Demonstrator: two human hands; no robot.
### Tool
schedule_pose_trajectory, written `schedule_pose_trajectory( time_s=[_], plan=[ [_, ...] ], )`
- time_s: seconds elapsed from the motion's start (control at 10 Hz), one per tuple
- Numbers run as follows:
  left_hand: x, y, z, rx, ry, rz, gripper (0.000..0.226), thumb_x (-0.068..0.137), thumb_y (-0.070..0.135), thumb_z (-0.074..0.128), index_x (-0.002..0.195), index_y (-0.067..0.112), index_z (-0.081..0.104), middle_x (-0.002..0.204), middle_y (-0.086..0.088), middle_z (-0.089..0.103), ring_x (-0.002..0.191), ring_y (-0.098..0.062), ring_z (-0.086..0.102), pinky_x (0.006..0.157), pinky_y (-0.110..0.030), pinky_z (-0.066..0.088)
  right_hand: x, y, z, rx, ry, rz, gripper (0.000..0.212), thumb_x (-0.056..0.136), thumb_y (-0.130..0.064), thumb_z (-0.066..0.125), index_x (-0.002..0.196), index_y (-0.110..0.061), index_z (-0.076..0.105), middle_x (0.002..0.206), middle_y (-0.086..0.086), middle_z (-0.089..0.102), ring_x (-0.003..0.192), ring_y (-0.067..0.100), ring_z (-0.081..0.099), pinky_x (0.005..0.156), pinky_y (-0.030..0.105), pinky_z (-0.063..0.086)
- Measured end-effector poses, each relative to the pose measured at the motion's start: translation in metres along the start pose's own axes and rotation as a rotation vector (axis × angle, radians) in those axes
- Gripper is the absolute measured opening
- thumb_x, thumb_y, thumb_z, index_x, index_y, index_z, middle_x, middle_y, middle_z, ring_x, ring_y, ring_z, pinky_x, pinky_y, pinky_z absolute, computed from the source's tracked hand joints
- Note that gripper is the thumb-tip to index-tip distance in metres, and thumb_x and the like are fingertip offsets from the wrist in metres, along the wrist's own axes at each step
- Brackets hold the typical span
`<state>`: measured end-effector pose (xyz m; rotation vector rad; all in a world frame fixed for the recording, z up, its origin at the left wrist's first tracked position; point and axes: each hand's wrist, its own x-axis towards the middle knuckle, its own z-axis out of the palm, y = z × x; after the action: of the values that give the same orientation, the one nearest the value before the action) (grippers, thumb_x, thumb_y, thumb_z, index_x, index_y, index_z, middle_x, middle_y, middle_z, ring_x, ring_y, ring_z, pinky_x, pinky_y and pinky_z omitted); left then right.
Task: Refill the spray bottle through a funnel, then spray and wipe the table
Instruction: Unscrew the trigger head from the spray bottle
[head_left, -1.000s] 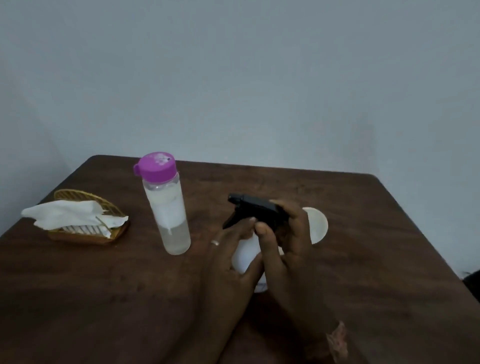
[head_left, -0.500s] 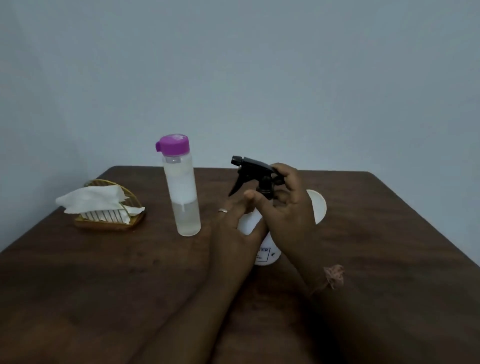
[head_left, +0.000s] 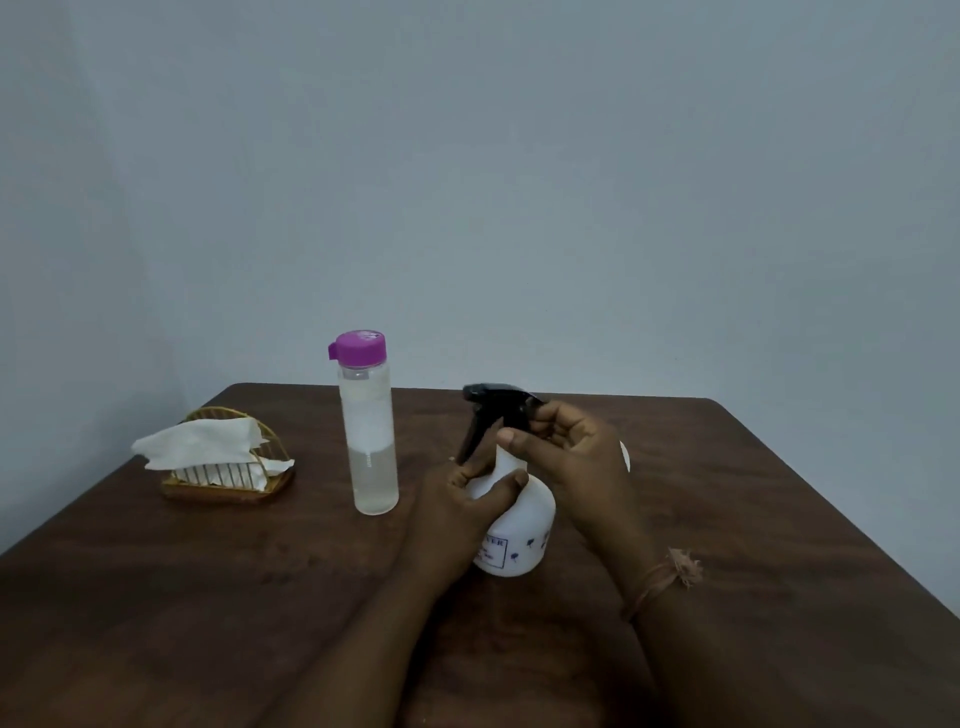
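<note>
1. Change since the earlier frames: the view has lifted, so more wall shows and the tabletop (head_left: 727, 545) sits lower; the spray bottle (head_left: 514, 525), first largely hidden under both hands, now stands upright with its white body exposed.
2. Tabletop: dark wood, carrying all items; the spray bottle serves as landmark, standing near the middle.
3. Clear bottle (head_left: 368, 431): left of the spray bottle, upright, purple cap on, roughly half full of clear liquid.
4. Napkin holder (head_left: 228, 480): farther left of the spray bottle, woven, holding white napkins.
5. Left hand (head_left: 457, 512): its grip is clenched round the spray bottle's shoulder, steadying it.
6. Right hand (head_left: 566, 457): its grip pinches the black trigger head (head_left: 496, 410) at the collar.
7. White object (head_left: 625, 456): just behind the spray bottle, mostly hidden; possibly the funnel, unconfirmed.
8. Step in hand, judged: unscrewing the trigger head. The next move calls for lifting it clear, then seating a funnel in the neck.
9. Label: blue printing with small flower marks; letters resembling "TER" show, the rest illegible.
</note>
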<state>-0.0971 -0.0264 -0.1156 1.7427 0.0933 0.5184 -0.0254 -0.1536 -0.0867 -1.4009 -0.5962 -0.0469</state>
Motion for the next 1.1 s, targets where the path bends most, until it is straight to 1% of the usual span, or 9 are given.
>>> schedule_pose_trajectory(
  time_s=[0.2, 0.3, 0.4, 0.5, 0.6, 0.7, 0.8, 1.0, 1.1],
  plan=[
    [0.004, -0.01, 0.002, -0.007, 0.036, 0.133, 0.012, 0.09, 0.022, 0.075, 0.096, 0.033, 0.078, 0.095, 0.014, 0.078, 0.092, -0.005, 0.073, 0.079, -0.025, 0.059, 0.002, 0.02, -0.022, 0.233, -0.254, 0.084, 0.069, 0.086, -0.02, 0.075, 0.149, -0.015, 0.048, 0.138, 0.011, 0.066, 0.13, 0.029, 0.061, 0.107, 0.046, 0.051],
    [0.003, -0.006, 0.007, 0.035, 0.038, 0.18, 0.023, 0.093, 0.015, 0.071, 0.097, 0.037, 0.075, 0.095, 0.025, 0.075, 0.094, 0.004, 0.07, 0.076, -0.011, 0.052, -0.002, 0.026, -0.014, -0.016, -0.124, 0.034, 0.078, 0.065, -0.042, 0.089, 0.136, -0.034, 0.057, 0.126, 0.0, 0.07, 0.118, 0.023, 0.067, 0.094, 0.038, 0.059],
    [0.004, -0.006, 0.007, 0.051, 0.04, 0.216, 0.028, 0.091, 0.011, 0.071, 0.095, 0.038, 0.074, 0.095, 0.027, 0.074, 0.095, 0.006, 0.069, 0.076, -0.008, 0.05, -0.005, 0.027, 0.0, -0.164, 0.008, 0.004, 0.054, 0.062, -0.05, 0.091, 0.107, -0.032, 0.068, 0.103, -0.004, 0.075, 0.098, 0.021, 0.073, 0.084, 0.041, 0.062],
    [0.004, -0.011, 0.007, 0.029, 0.048, 0.24, 0.019, 0.092, 0.016, 0.072, 0.1, 0.033, 0.077, 0.099, 0.022, 0.076, 0.096, 0.003, 0.07, 0.08, -0.014, 0.054, -0.009, 0.022, 0.004, -0.146, 0.041, -0.038, 0.023, 0.083, -0.032, 0.083, 0.103, -0.028, 0.071, 0.096, -0.005, 0.077, 0.092, 0.014, 0.074, 0.081, 0.033, 0.06],
    [0.005, -0.013, 0.008, 0.057, 0.084, 0.256, 0.008, 0.09, 0.022, 0.074, 0.097, 0.026, 0.078, 0.095, 0.016, 0.076, 0.093, -0.001, 0.071, 0.078, -0.018, 0.056, -0.014, 0.018, -0.004, -0.075, -0.081, -0.024, 0.024, 0.097, -0.023, 0.069, 0.12, -0.023, 0.069, 0.11, -0.003, 0.077, 0.105, 0.011, 0.072, 0.092, 0.032, 0.057],
    [0.004, -0.017, 0.007, 0.084, 0.104, 0.274, 0.02, 0.09, 0.021, 0.073, 0.1, 0.038, 0.074, 0.1, 0.024, 0.074, 0.098, 0.002, 0.068, 0.081, -0.012, 0.053, -0.015, 0.015, -0.003, -0.187, -0.027, -0.107, 0.039, 0.09, -0.025, 0.077, 0.125, -0.03, 0.062, 0.119, -0.008, 0.071, 0.113, -0.001, 0.065, 0.09, 0.012, 0.05],
    [0.002, -0.017, 0.007, 0.168, 0.117, 0.295, 0.032, 0.089, 0.022, 0.074, 0.103, 0.05, 0.067, 0.101, 0.032, 0.071, 0.103, 0.007, 0.065, 0.084, -0.008, 0.049, -0.018, 0.014, 0.007, -0.128, 0.09, -0.142, 0.054, 0.076, -0.028, 0.087, 0.124, -0.022, 0.063, 0.117, -0.012, 0.072, 0.114, 0.0, 0.065, 0.094, 0.014, 0.051],
    [0.005, -0.016, 0.008, 0.15, 0.141, 0.271, 0.014, 0.086, 0.034, 0.078, 0.096, 0.024, 0.077, 0.093, 0.014, 0.075, 0.093, -0.007, 0.07, 0.079, -0.032, 0.058, -0.013, 0.005, 0.004, 0.097, 0.134, -0.011, 0.018, 0.092, -0.013, 0.073, 0.109, -0.02, 0.075, 0.099, -0.006, 0.08, 0.099, 0.013, 0.075, 0.081, 0.024, 0.06],
    [0.005, -0.017, 0.008, 0.143, 0.158, 0.255, 0.015, 0.086, 0.033, 0.079, 0.097, 0.023, 0.077, 0.095, 0.014, 0.075, 0.094, -0.006, 0.069, 0.082, -0.034, 0.057, -0.014, 0.003, 0.002, 0.131, 0.089, -0.022, 0.023, 0.095, -0.006, 0.068, 0.114, -0.017, 0.071, 0.104, -0.005, 0.08, 0.103, 0.011, 0.074, 0.086, 0.027, 0.06]
  ],
)
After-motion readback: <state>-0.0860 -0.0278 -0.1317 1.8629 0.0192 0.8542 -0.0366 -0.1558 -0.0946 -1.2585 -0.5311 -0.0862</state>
